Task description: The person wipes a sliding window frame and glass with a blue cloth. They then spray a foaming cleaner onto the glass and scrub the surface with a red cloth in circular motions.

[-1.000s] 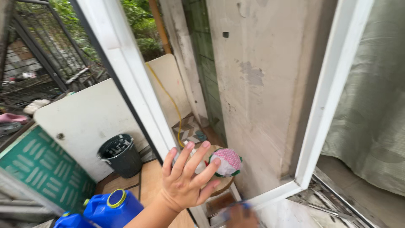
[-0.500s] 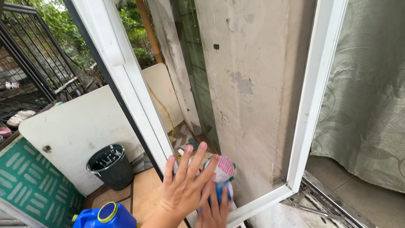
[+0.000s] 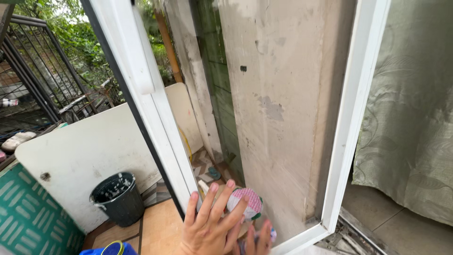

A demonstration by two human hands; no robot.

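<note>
head view: left hand (image 3: pixel 207 226) spread flat, fingers splayed, pressed against the glass of the white sliding door frame (image 3: pixel 155 137), grasping nothing. right hand (image 3: pixel 257 238) low at the bottom edge, only fingertips showing, against something blue; can't tell if it grips it. just past the fingers, a pink checked cloth bundle (image 3: pixel 245 204) sits outside by the concrete wall (image 3: pixel 278 104). black bucket (image 3: pixel 117 198) stands well left; grey curtain (image 3: pixel 410 123) hangs right.

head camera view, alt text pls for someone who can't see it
A left hand lies flat with spread fingers on a window pane in a white frame, the right hand low beside it. Beyond the glass are a pink-checked bundle, a black bucket and a stained wall.
</note>
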